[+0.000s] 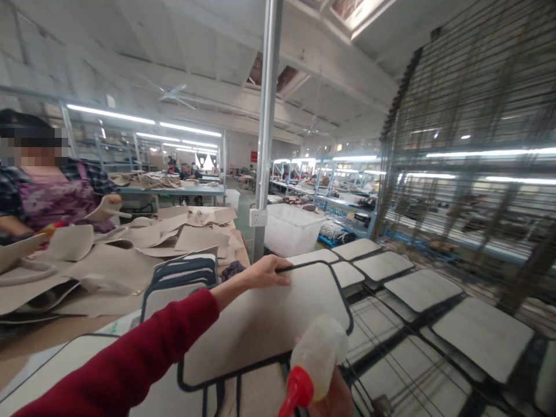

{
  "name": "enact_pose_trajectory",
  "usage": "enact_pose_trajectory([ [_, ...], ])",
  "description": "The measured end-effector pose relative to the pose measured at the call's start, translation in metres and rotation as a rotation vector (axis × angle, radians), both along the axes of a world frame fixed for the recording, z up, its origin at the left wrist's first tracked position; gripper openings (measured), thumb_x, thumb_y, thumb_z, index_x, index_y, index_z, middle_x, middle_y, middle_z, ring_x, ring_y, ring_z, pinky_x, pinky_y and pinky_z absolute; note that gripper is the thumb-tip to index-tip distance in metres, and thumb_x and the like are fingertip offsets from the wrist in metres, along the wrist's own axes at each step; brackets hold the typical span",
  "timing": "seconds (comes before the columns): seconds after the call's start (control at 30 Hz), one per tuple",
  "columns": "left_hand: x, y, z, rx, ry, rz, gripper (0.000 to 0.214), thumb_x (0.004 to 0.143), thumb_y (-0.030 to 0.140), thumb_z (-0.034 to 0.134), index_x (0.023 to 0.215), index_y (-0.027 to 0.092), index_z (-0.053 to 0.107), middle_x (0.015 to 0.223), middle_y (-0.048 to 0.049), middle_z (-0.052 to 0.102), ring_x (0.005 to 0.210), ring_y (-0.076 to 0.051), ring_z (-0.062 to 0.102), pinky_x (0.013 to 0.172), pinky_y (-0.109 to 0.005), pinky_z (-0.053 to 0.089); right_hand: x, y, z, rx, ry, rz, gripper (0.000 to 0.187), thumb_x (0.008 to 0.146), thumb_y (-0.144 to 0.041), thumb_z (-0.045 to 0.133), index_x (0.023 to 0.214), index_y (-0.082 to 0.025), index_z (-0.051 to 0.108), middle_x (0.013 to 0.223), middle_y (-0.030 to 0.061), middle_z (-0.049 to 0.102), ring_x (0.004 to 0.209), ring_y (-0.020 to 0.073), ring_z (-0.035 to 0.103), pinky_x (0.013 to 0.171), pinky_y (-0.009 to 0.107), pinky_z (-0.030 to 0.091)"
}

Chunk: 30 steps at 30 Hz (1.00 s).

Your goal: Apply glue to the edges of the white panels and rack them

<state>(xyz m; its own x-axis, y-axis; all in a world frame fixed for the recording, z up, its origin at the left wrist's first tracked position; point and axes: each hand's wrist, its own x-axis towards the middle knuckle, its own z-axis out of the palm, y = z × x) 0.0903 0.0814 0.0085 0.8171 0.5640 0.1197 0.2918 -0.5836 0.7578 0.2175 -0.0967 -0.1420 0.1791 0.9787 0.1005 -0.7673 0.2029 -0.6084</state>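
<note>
My left hand (270, 272), in a dark red sleeve, grips the far edge of a pale rounded panel (260, 324) with a dark border. The thumb lies on its face and the other fingers pass behind the edge. In front of the panel's near right corner, my right hand (332, 397) is wrapped round a translucent squeeze bottle (319, 353). Its red nozzle (296, 389) points down and toward me, and some yellowish liquid shows inside. The bottle hides most of my right hand. Behind my left forearm stands a stack of similar dark-edged panels (180, 275).
To the right, several pale panels (423, 289) lie on a wire rack (391, 370), with more rack grids (460, 116) raised above. A metal post (264, 133) and a white bin (291, 229) stand ahead. At left, a co-worker (56, 179) handles beige pieces (113, 269) heaped on a table.
</note>
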Motion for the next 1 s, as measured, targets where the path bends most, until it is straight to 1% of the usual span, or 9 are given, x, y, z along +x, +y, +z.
enact_pose_trajectory([
  [0.1,-0.011,0.006,-0.002,-0.019,-0.048,0.009,0.043,0.068,0.027,0.066,0.106,0.008,0.068,0.092,-0.0030,0.071,0.087,-0.022,0.062,0.074,-0.025,0.044,0.011,-0.011,-0.001,-0.065,0.013,-0.037,0.038,0.064,-0.054,0.077,0.091,-0.027,0.073,0.095,0.0048,0.071,0.096,0.0234,0.066,0.086,0.032,0.053],
  [0.2,-0.041,0.006,0.002,-0.037,-0.069,0.037,0.050,0.068,0.028,0.069,0.115,0.011,0.065,0.098,-0.0030,0.070,0.091,-0.023,0.061,0.076,-0.026,0.046,0.032,-0.024,0.006,-0.128,-0.026,-0.132,0.037,0.066,-0.055,0.075,0.093,-0.030,0.072,0.098,0.0027,0.071,0.092,0.0202,0.067,0.076,0.026,0.056],
  [0.3,-0.076,-0.005,0.006,-0.109,-0.061,0.045,0.058,0.068,0.032,0.072,0.122,0.013,0.061,0.101,-0.0038,0.069,0.094,-0.022,0.061,0.078,-0.026,0.047,0.054,-0.022,0.033,-0.170,-0.027,-0.348,0.035,0.070,-0.051,0.074,0.097,-0.030,0.070,0.101,0.0026,0.070,0.089,0.0184,0.067,0.074,0.026,0.056],
  [0.33,-0.087,-0.011,0.007,-0.134,-0.040,0.040,0.059,0.069,0.032,0.072,0.123,0.013,0.061,0.102,-0.0039,0.069,0.093,-0.022,0.061,0.078,-0.026,0.047,0.059,-0.017,0.045,-0.152,-0.019,-0.400,0.041,0.066,-0.053,0.076,0.100,-0.032,0.069,0.101,0.0000,0.070,0.091,0.0173,0.066,0.076,0.025,0.055],
  [0.43,-0.113,-0.027,0.009,-0.218,0.030,-0.018,0.055,0.071,0.031,0.073,0.122,0.017,0.062,0.103,-0.0026,0.070,0.087,-0.019,0.062,0.074,-0.022,0.047,0.065,0.004,0.084,-0.037,-0.128,-0.586,0.057,0.053,-0.051,0.083,0.102,-0.026,0.068,0.098,0.0009,0.071,0.093,0.0191,0.065,0.087,0.030,0.052],
  [0.5,-0.127,-0.036,0.009,-0.298,0.045,-0.070,0.052,0.072,0.031,0.073,0.122,0.019,0.063,0.102,-0.0017,0.070,0.085,-0.017,0.063,0.073,-0.020,0.047,0.063,0.018,0.103,0.048,-0.219,-0.607,0.058,0.050,-0.047,0.085,0.100,-0.024,0.068,0.097,0.0013,0.070,0.096,0.0196,0.064,0.093,0.033,0.048],
  [0.6,-0.142,-0.045,0.010,-0.394,0.039,-0.129,0.050,0.074,0.030,0.072,0.122,0.019,0.063,0.101,-0.0016,0.070,0.083,-0.016,0.063,0.073,-0.018,0.047,0.055,0.032,0.117,0.155,-0.310,-0.592,0.052,0.051,-0.039,0.086,0.096,-0.023,0.069,0.091,0.0010,0.071,0.092,0.0185,0.064,0.090,0.033,0.049],
  [0.77,-0.161,-0.052,0.012,-0.413,0.028,-0.160,0.053,0.074,0.032,0.073,0.123,0.017,0.062,0.102,-0.0034,0.070,0.087,-0.017,0.064,0.076,-0.019,0.047,0.049,0.044,0.118,0.228,-0.390,-0.539,0.045,0.052,-0.032,0.085,0.092,-0.020,0.069,0.084,0.0025,0.071,0.081,0.0171,0.066,0.075,0.026,0.054],
  [1.0,-0.173,-0.060,0.019,-0.495,0.044,-0.147,0.053,0.072,0.037,0.074,0.119,0.015,0.065,0.109,-0.0061,0.069,0.092,-0.023,0.064,0.080,-0.023,0.049,0.040,0.046,0.124,0.256,-0.431,-0.443,0.043,0.052,-0.031,0.086,0.090,-0.020,0.069,0.086,0.0030,0.071,0.081,0.0179,0.067,0.070,0.025,0.056],
])
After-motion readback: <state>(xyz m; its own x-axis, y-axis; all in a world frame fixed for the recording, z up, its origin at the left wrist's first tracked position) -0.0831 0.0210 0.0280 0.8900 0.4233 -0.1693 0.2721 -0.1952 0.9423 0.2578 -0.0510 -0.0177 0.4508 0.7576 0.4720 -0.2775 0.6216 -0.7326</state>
